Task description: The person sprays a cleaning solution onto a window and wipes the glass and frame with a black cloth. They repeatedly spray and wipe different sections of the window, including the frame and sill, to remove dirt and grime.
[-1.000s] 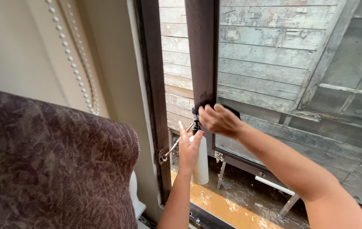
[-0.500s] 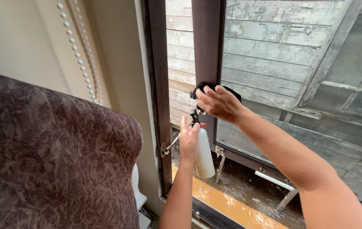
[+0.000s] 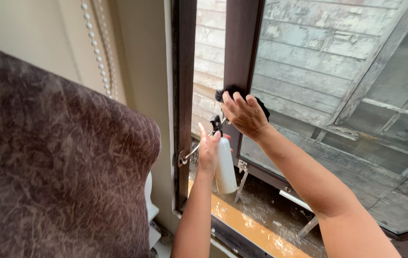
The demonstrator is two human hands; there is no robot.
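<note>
My right hand (image 3: 243, 113) presses a dark cloth (image 3: 232, 92) against the brown frame of an opened window sash (image 3: 240, 52), about halfway up the frame. Just below it, my left hand (image 3: 209, 152) grips a white spray bottle (image 3: 225, 167) with a black trigger head (image 3: 216, 123), held upright in the gap between the sash and the fixed window frame (image 3: 183, 86). The cloth is mostly hidden under my fingers.
A brown patterned chair back (image 3: 55, 162) fills the left. A beaded blind cord (image 3: 99, 52) hangs by the cream wall. A metal window stay (image 3: 189, 155) sticks out from the frame. Below lie an orange sill (image 3: 252, 229) and dirty ledge; weathered planks stand outside.
My right hand and the cloth have moved up the sash frame. The left hand has stayed on the spray bottle. The view has shifted slightly left and down.
</note>
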